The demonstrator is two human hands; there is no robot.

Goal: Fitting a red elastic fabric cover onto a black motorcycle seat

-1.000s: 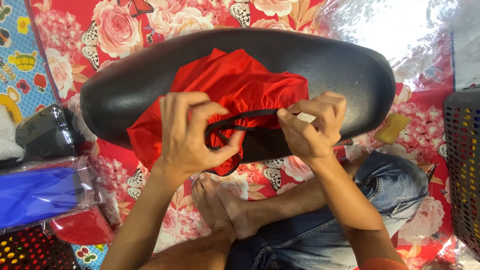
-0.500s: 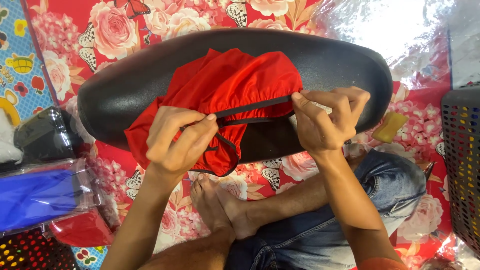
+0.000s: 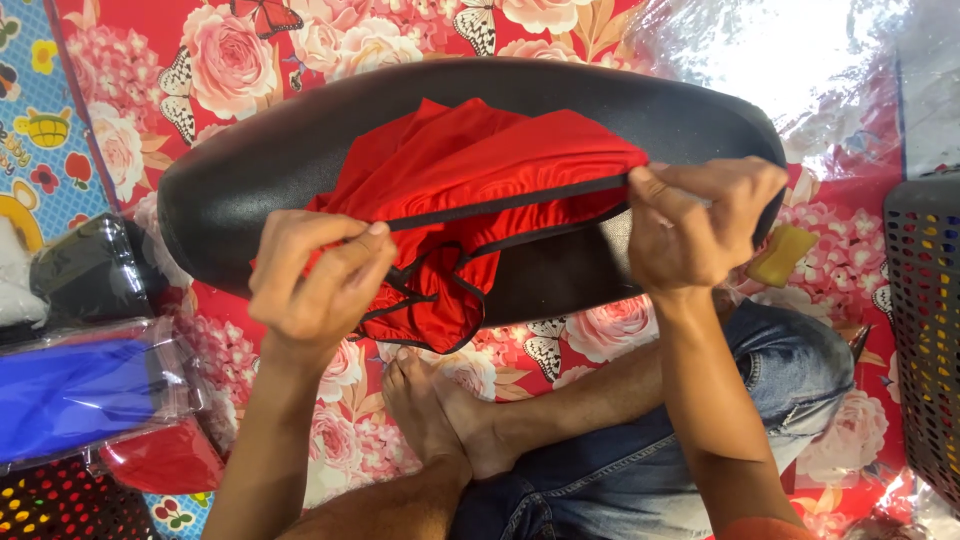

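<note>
L hand [image 3: 315,280] pinched on black trim of red cloth [image 3: 470,190], R hand [image 3: 700,225] clamped on same trim at far end, band taut btw them. Cloth draped over middle of black seat [image 3: 250,170], near its front edge. Seat on floral mat [image 3: 330,40]; blue packet [image 3: 75,395] by mat's left edge, yellow block [image 3: 783,255] just beside seat's right end.

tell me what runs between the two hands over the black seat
In the head view, the red cover's black elastic hem runs taut from the left hand to the right hand.

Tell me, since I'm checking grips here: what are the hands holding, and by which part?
Both hands, left hand and right hand, pinch the red cover by its black-trimmed edge, stretched between them over the black seat.
</note>
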